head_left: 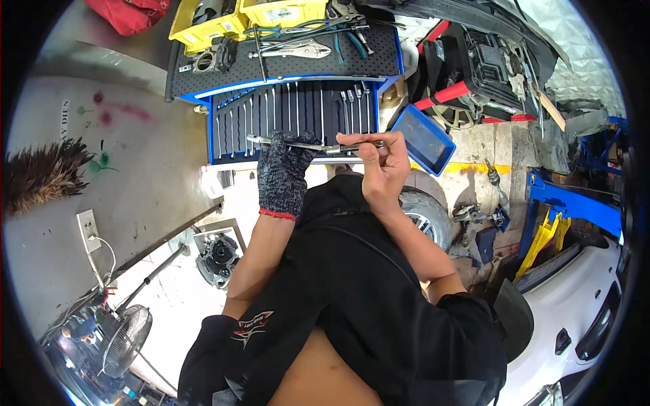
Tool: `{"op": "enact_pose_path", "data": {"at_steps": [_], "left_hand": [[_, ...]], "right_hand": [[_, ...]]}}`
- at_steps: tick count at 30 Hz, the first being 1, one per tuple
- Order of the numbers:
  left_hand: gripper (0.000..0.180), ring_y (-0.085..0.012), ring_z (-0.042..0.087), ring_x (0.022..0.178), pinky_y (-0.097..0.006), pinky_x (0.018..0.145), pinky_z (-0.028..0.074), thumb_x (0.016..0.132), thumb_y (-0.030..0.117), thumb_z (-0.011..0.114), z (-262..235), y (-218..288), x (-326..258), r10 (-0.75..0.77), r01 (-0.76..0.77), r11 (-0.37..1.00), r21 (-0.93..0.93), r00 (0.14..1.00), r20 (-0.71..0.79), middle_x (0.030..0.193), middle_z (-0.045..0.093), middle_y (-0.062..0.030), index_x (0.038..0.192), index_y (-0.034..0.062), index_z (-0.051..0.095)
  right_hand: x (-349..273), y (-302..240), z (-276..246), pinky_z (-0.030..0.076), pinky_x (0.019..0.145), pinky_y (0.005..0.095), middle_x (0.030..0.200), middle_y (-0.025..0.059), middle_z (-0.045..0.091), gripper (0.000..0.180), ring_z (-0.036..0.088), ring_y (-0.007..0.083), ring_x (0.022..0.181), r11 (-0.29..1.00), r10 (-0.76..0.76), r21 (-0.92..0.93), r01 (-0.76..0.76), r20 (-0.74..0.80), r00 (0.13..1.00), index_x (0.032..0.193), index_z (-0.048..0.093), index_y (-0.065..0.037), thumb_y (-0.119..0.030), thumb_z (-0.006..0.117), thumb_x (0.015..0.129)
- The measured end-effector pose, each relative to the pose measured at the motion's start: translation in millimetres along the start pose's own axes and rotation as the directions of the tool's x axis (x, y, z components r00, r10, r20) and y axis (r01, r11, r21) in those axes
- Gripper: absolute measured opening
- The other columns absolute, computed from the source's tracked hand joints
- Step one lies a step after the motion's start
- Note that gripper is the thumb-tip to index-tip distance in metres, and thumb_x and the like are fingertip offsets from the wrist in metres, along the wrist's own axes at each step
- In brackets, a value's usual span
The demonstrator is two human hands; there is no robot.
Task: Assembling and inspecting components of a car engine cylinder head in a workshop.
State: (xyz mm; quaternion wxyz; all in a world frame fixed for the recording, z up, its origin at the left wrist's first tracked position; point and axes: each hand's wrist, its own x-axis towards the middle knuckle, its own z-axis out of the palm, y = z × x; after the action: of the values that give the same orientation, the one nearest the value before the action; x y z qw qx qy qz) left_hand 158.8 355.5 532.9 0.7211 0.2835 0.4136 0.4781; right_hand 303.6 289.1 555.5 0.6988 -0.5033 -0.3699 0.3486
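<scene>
Gloved left hand [281,172] and bare right hand [379,162] both pinch long wrench [315,144] over open tool drawer [223,125]. Steel: stiff, probably fairly light, slick; grip shank ends.

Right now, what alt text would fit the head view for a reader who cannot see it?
Two hands hold a long metal wrench level over an open blue tool drawer lined with wrenches: the left hand in a dark knit glove, the right hand bare. Pliers and yellow boxes lie on the cart top, and a blue tray sits to the right.
</scene>
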Motion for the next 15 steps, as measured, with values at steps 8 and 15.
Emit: {"op": "enact_pose_path", "data": {"at_steps": [8,15], "left_hand": [[0.02,-0.0254,0.063,0.08,-0.04,0.069,0.056,0.091,0.023,0.053,-24.8,0.6,-4.3,-0.164,0.126,0.974,-0.189,0.966,-0.198,0.083,0.06,-0.0102,0.1,0.0052,0.053],[0.041,-0.0223,0.063,0.085,-0.032,0.078,0.051,0.072,0.006,0.067,-52.8,-6.0,-29.1,0.026,-0.343,0.186,0.921,0.939,0.344,0.095,0.063,-0.0136,0.111,-0.001,0.056]], "right_hand": [[-10.7,17.7,0.9,0.05,0.081,0.0303,0.092,0.0209,0.064,0.012,0.064,0.023,0.09,0.983,0.171,0.035,-0.18,0.179,0.969,0.095,0.043,0.003,-0.003,0.052,0.089],[-19.3,17.3,15.1,0.052,0.073,0.026,0.086,0.017,0.066,0.014,0.065,0.0181,0.084,0.971,0.236,-0.116,-0.208,0.33,0.914,0.091,0.047,0.004,-0.003,0.058,0.086]]}}
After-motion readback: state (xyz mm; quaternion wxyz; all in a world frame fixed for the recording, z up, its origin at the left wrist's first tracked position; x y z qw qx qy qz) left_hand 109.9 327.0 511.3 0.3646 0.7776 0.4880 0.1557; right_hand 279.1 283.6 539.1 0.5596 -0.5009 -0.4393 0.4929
